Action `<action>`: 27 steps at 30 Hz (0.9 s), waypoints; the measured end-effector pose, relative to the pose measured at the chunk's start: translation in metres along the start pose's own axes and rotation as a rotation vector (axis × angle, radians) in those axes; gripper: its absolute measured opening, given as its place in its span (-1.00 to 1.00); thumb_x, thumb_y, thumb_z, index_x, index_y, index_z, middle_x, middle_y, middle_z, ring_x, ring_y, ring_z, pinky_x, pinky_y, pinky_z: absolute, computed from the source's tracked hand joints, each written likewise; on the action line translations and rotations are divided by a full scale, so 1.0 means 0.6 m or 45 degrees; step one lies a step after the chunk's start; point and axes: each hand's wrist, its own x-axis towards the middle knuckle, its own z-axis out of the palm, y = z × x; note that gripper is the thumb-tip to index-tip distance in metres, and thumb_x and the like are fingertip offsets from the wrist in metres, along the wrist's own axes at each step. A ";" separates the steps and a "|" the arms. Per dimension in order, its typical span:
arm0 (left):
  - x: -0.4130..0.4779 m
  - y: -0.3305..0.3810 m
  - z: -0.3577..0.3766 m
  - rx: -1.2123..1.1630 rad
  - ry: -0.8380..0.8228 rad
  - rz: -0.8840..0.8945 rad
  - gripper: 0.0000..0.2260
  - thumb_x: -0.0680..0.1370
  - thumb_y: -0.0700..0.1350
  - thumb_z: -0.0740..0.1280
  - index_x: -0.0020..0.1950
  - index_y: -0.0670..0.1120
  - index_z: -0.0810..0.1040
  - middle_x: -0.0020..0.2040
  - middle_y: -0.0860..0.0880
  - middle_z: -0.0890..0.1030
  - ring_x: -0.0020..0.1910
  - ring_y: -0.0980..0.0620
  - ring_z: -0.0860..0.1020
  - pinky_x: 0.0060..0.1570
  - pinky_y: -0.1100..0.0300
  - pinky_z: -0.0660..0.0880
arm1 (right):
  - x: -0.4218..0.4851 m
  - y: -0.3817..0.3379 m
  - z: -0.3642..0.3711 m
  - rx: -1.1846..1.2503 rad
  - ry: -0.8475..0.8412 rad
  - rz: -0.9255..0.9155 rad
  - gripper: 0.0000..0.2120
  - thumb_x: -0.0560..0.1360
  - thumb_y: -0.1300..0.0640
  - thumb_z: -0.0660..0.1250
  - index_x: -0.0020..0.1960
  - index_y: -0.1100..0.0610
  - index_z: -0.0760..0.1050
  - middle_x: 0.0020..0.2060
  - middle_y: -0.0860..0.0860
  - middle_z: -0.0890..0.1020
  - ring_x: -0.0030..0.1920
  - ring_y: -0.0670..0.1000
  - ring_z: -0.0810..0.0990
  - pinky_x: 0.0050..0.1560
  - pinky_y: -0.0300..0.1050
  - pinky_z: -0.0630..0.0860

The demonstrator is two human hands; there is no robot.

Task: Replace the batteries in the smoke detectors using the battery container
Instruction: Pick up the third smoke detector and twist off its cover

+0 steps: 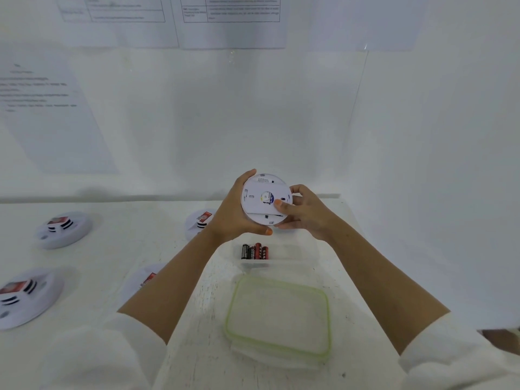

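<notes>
On the far left of the surface (112, 249), the rear-left detector (63, 229) and the front-left detector (25, 296) lie well apart from my arms, so I judge them out of harm's way. The half-hidden detector (146, 278) is partly covered by my left forearm, and the middle detector (201, 219) sits just behind my left wrist. A dropped elbow or an outward swing could knock either one along the surface.

My left grip (236, 212) is curled round the left rim of the held detector (266, 199), which is up in the air with its back plate toward me. If I twist the plate hard, or the wrong way, it could jam, or pop free and fall. I cannot tell whether cells are inside.

Almost directly below, the batteries (254, 251) lie together at the left end of the open battery container (298, 254). A slipped detector would land on them and scatter them, and spent cells set down there would mix with fresh ones. The lid (278, 316) lies nearer me, where a sleeve could drag it.

My right grip (306, 212) has its thumb pressed on the plate and its fingers curled behind the right rim. A thumb slip would cost me half my hold.
</notes>
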 end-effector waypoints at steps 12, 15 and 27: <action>0.005 -0.003 0.000 0.000 -0.040 0.001 -0.03 0.09 -0.24 0.58 0.36 0.13 0.16 0.23 0.22 0.39 0.17 0.34 0.42 0.02 0.31 0.53 | -0.002 -0.007 -0.004 -0.133 -0.007 -0.022 -0.60 0.43 0.18 0.41 0.17 0.18 0.29 0.10 0.16 0.55 -0.11 0.14 0.64 -0.11 0.01 0.64; 0.007 -0.004 -0.001 -0.003 -0.033 0.006 -0.08 0.10 -0.27 0.56 0.34 0.09 0.19 0.21 0.19 0.40 0.14 0.36 0.43 -0.03 0.34 0.52 | -0.001 -0.007 -0.003 -0.153 0.004 -0.001 -0.57 0.42 0.16 0.42 0.19 0.19 0.30 0.05 0.13 0.57 -0.11 0.13 0.64 -0.10 -0.01 0.64; 0.015 -0.005 -0.011 -0.125 -0.106 -0.024 -0.07 0.14 -0.33 0.54 0.42 -0.01 0.21 0.31 0.00 0.40 0.26 0.09 0.44 0.12 0.07 0.53 | 0.003 -0.060 0.026 -1.426 0.017 -0.666 -0.32 0.31 0.05 0.48 0.37 0.06 0.32 0.18 -0.01 0.35 0.11 -0.06 0.27 0.15 -0.16 0.33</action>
